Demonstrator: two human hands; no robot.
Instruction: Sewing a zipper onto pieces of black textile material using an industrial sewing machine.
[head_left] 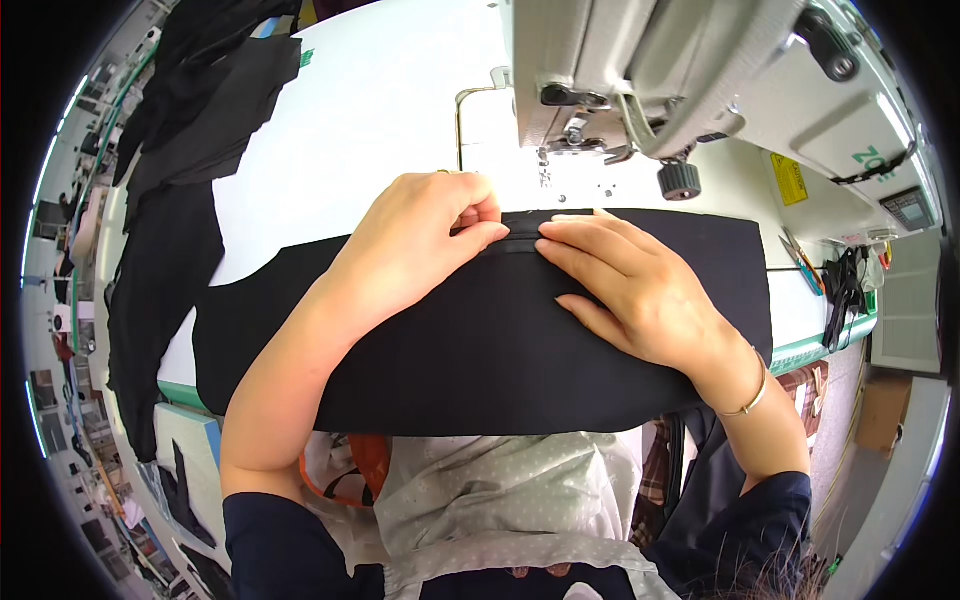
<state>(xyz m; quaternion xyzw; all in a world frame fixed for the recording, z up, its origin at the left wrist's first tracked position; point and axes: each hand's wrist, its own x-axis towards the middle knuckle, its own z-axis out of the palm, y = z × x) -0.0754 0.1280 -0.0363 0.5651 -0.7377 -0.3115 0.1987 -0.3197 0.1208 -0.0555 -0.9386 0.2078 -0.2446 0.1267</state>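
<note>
A large black fabric piece [450, 350] lies across the front of the white table and hangs over its near edge. Along its far side runs a narrow folded strip or seam [520, 237]. My left hand [425, 235] pinches the cloth at the left end of this strip, thumb against curled fingers. Flat on the fabric, just right of the strip, rests my right hand [625, 285] with its fingers stretched out and thumb apart. Beyond both hands stands the sewing machine [580, 130], its needle area behind the fabric's far edge and apart from the cloth.
Black fabric pieces [165, 230] are heaped along the table's left side. Scissors [803, 262] and a bundle of black cords [848, 285] lie at the right edge. The machine's head [700, 60] overhangs the far right. A cardboard box [883, 415] stands beyond the table.
</note>
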